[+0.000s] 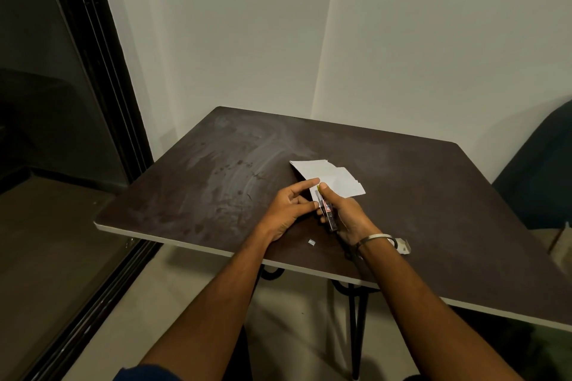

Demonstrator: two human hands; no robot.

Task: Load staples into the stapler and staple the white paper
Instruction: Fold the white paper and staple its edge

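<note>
The dark bench [216, 170] carries everything I need, and I work near its front edge so my 2 arms can reach without stretching. The white paper [337, 179] lies in the middle of the bench as a small loose pile, just beyond my hands, so I judge it is waiting there for the stapling.

My right hand [346, 216] is closed around the stapler [328, 216], with the fingers wrapped on its body and the thumb lying along the top toward the front. I hold it low over the bench, its front end touching or just over the near edge of the paper; I cannot tell which. I think this grip keeps it steady while the other hand works on it.

My left hand [289, 210] is half open. Its first finger is stretched out and reaches the front end of the stapler beside my right thumb, and its thumb comes against the stapler side lower down. The other fingers are loosely bent and hold nothing that I can see. If a staple strip is between these fingertips, it is too small to tell.

A small white piece [311, 242], maybe a short strip of staples, lies on the bench near my right wrist. A little opened box [403, 246] sits just behind the wrist, near the metal bangle [376, 238]. I judge the loading step is in hand.
</note>
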